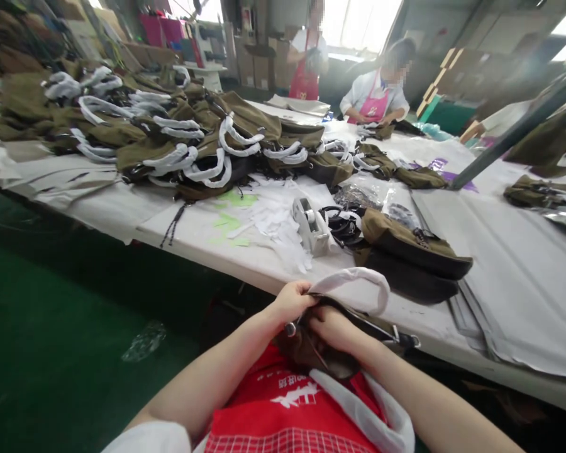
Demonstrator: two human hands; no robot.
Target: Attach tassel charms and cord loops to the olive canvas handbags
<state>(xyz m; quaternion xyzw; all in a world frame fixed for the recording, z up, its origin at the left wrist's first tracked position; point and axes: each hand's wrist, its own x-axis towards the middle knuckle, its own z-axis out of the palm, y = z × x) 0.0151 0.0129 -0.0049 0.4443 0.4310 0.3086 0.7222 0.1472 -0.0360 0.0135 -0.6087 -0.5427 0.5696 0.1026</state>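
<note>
A dark olive-brown bag (344, 365) rests against the red apron at the table's near edge, its opening upward. One white-wrapped handle (361, 274) arches over its far side, and another hangs down in front of the apron. My left hand (295, 302) is closed on the bag's rim at the left. My right hand (332, 326) reaches into the opening, its fingers bent close to my left hand; the fingertips are partly hidden inside the bag.
Olive bags with white-wrapped handles (236, 135) are heaped along the table (170, 236). A tape dispenser (310, 226), white scraps, black straps and a brown-black bag (410, 255) lie ahead. A slanted metal pole (514, 135) stands right. Several people work beyond the table.
</note>
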